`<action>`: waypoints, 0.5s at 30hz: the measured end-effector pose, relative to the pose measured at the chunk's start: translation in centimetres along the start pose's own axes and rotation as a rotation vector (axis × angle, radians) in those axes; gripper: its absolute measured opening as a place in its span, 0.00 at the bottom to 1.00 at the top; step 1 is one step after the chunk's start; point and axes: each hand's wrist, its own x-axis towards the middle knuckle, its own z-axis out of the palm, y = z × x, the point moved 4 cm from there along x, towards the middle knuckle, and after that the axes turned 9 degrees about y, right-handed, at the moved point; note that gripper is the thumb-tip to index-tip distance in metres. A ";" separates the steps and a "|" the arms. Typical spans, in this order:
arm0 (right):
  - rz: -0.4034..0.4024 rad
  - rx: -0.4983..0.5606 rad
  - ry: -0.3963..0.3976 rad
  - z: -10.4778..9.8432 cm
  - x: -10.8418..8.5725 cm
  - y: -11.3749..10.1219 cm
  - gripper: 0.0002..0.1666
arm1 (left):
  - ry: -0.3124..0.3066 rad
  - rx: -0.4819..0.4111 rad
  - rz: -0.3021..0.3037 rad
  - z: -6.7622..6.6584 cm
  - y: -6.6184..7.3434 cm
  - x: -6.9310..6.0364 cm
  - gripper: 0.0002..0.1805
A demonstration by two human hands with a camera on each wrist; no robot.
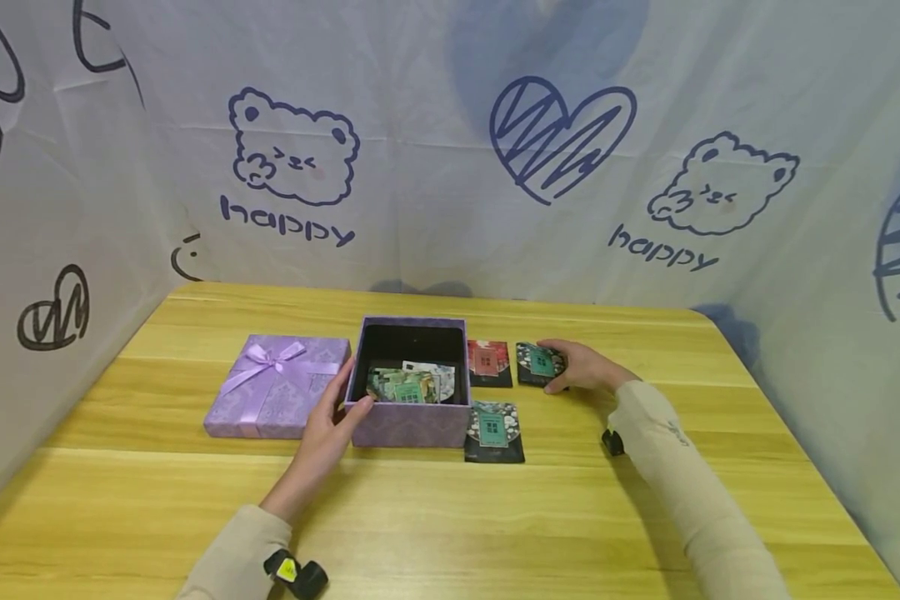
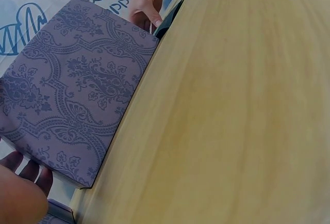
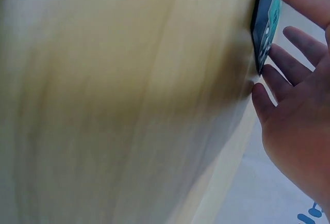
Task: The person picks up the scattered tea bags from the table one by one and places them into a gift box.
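"What has the right hand point(image 1: 583, 367) got?"

"A black packet point(image 1: 537, 363) with a green label, pinched between thumb and fingers. It's right of the box point(image 1: 411, 426), toward the far right corner of the tabletop point(image 1: 570, 521). Whether it touches the wood I can't tell."

"And the left hand point(image 1: 328, 425)?"

"It grips the box: thumb over the near left corner of the rim, fingers bent along the left side."

"Anything in there?"

"Some loose sachets point(image 1: 407, 386), overlapping on the dark floor of the box."

"What's around it?"

"A red packet point(image 1: 489, 364) lies between the box and the pinched packet. A flowered packet point(image 1: 492, 431), also green-labelled, lies flat by the box's near right corner."

"The lid?"

"The purple lid point(image 1: 283, 393) sits just beside the box, toward the tabletop's left edge, with a ribbon bow point(image 1: 273, 358) on top."

"And past the far edge?"

"A pale cloth point(image 1: 427, 200) hangs there, printed with bears, hearts and 'happy'."
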 end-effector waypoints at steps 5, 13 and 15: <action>-0.003 -0.001 0.017 0.1 0.0 0.1 0.53 | 0.004 -0.010 -0.001 -0.1 -0.1 0.0 0.35; -0.069 -0.045 0.083 0.0 0.2 0.2 0.51 | 0.005 -0.002 0.001 0.0 -0.2 0.1 0.35; -0.067 -0.045 0.092 -0.2 0.2 0.1 0.51 | 0.005 -0.005 0.003 0.0 -0.1 0.1 0.35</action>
